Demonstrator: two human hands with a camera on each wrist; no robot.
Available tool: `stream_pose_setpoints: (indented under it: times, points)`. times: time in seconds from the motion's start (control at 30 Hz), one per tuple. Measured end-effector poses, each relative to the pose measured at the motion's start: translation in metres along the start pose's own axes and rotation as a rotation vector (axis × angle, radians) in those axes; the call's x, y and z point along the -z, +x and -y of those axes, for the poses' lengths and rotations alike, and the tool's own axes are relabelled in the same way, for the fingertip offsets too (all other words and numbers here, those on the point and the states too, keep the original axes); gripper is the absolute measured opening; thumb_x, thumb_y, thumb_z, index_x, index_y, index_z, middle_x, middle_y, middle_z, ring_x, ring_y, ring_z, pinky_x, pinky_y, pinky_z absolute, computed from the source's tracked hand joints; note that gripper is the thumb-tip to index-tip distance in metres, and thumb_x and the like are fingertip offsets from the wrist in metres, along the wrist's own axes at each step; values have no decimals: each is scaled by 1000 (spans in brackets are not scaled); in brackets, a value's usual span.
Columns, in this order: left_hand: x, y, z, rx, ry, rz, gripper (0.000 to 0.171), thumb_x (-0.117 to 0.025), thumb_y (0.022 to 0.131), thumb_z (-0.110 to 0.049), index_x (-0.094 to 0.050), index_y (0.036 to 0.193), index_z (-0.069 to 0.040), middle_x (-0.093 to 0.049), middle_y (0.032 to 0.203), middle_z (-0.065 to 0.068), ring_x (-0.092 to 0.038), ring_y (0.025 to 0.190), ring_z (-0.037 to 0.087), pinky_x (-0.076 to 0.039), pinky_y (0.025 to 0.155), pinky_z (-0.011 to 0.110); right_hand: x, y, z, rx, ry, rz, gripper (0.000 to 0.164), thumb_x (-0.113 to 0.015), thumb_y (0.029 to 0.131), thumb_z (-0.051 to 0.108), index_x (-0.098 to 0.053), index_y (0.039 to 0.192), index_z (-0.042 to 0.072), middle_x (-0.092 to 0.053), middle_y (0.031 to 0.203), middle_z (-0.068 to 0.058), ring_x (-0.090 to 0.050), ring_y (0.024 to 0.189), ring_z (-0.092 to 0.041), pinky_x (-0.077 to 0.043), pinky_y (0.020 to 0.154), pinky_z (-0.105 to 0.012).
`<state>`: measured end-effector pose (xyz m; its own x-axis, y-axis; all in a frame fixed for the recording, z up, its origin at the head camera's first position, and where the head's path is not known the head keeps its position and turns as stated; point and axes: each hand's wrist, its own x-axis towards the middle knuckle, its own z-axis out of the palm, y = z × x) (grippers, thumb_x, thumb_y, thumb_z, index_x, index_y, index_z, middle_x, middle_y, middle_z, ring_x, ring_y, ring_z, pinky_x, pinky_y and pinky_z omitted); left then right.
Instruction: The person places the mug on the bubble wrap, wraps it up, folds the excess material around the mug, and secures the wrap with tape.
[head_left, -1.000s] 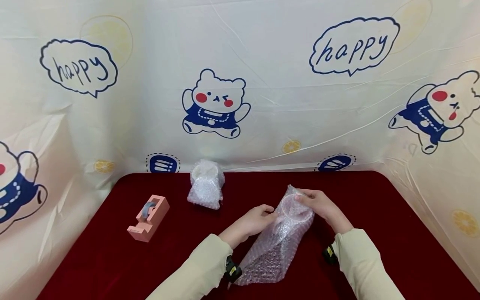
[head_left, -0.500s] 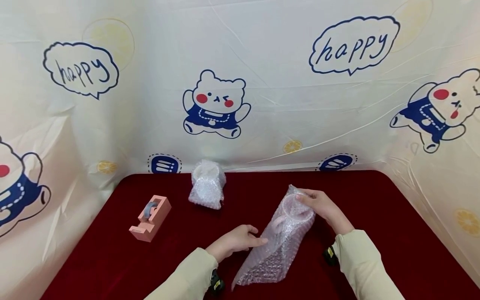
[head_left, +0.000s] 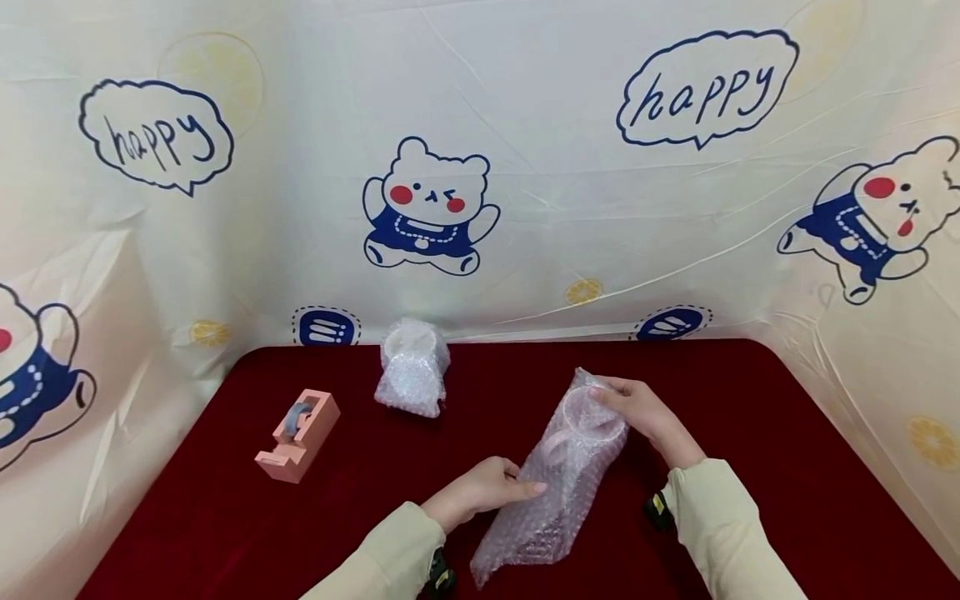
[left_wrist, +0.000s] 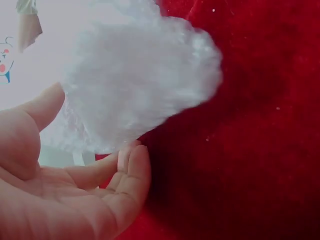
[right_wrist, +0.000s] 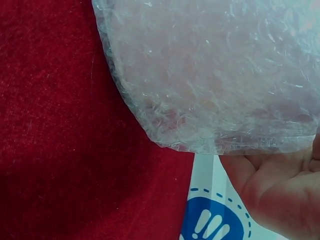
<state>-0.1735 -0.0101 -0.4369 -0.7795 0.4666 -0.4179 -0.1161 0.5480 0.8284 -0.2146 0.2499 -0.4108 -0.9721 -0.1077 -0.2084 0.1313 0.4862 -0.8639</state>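
A pale pink mug [head_left: 588, 419] lies inside a sheet of clear bubble wrap [head_left: 540, 517], its round rim and handle showing through. My right hand [head_left: 645, 414] grips the mug through the wrap at the rim, thumb on top; its fingers are mostly hidden behind. Lower down, my left hand [head_left: 483, 489] pinches the wrap's left edge. In the left wrist view the thumb [left_wrist: 47, 107] lies on one side of the white, blurred wrap and curled fingers [left_wrist: 132, 170] on the other. The right wrist view shows the wrap [right_wrist: 200, 75] filling the upper part, above the right palm [right_wrist: 285, 195].
On the dark red tablecloth [head_left: 225, 533], a pink tape dispenser [head_left: 300, 435] with a bluish roll stands at the left. Another bubble-wrapped bundle [head_left: 412, 371] stands near the back edge. A printed white curtain [head_left: 540, 150] encloses the table's back and sides.
My left hand has left the wrap beside the mug, moved down toward me, then come slightly right onto the wrap's lower left edge. The right hand has stayed at the rim.
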Motion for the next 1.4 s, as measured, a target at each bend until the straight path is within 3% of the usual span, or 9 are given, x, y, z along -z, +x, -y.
stream_pose_setpoints:
  times: [0.37, 0.53, 0.77, 0.93, 1.03, 1.13, 1.2, 1.3, 1.4]
  points:
    - [-9, 2, -5, -2, -30, -62, 62, -71, 86, -29, -44, 120, 14, -54, 117, 27, -56, 108, 40, -49, 90, 52, -3, 2, -1, 2, 5, -16, 58, -52, 98, 36, -40, 143, 2, -40, 147, -24, -35, 137, -42, -31, 112, -55]
    - [-8, 2, -9, -13, -32, -76, 57, -72, 84, -26, -49, 117, 15, -57, 112, 26, -58, 98, 31, -51, 82, 46, -3, 3, -2, 0, 9, -21, 58, -53, 98, 36, -41, 143, 1, -40, 147, -24, -35, 137, -42, -31, 112, -54]
    - [-7, 1, -14, -5, -43, -122, 64, -75, 82, -23, -40, 123, 10, -56, 110, 25, -56, 106, 34, -48, 89, 49, -3, 3, -2, 8, 6, -27, 57, -52, 98, 36, -41, 143, 2, -41, 147, -24, -36, 137, -42, -32, 112, -55]
    - [-4, 0, -10, -36, -74, -132, 37, -64, 86, -19, -44, 111, 2, -54, 92, 12, -53, 84, 21, -47, 72, 35, -4, 2, -2, -4, -3, -25, 58, -52, 98, 37, -41, 143, 3, -40, 147, -24, -35, 137, -42, -32, 112, -55]
    - [2, 1, -6, -65, -168, -86, 25, -50, 93, -19, -49, 108, 0, -54, 95, 10, -54, 82, 17, -49, 70, 32, -4, 1, -1, -12, -7, -24, 58, -52, 98, 38, -40, 144, 4, -39, 148, -24, -34, 138, -42, -31, 111, -56]
    - [8, 3, -3, -94, -298, 3, 27, -38, 96, -13, -53, 111, 2, -54, 95, 7, -53, 76, 12, -51, 71, 29, -3, 1, -2, -17, -10, -28, 58, -52, 98, 38, -41, 144, 4, -40, 148, -24, -35, 137, -42, -32, 111, -56]
    - [11, 3, -2, -126, -349, 79, 31, -34, 92, -3, -54, 115, 3, -54, 96, 4, -51, 74, 10, -49, 69, 27, -3, 0, -1, -17, -11, -30, 58, -52, 98, 38, -41, 144, 4, -40, 147, -24, -36, 136, -42, -33, 111, -55]
    - [14, 2, -1, -173, -353, 184, 41, -35, 83, 9, -53, 118, 0, -56, 99, 5, -50, 75, 10, -43, 68, 24, -3, 0, -1, -10, -8, -28, 58, -52, 98, 38, -41, 143, 4, -41, 146, -24, -38, 135, -41, -34, 110, -55]
    - [16, 1, -1, -212, -292, 242, 39, -44, 86, 10, -51, 121, -4, -58, 113, 10, -59, 90, 12, -47, 72, 24, -3, 0, -1, -6, -5, -30, 58, -52, 98, 38, -41, 143, 4, -42, 146, -23, -38, 135, -41, -34, 110, -55]
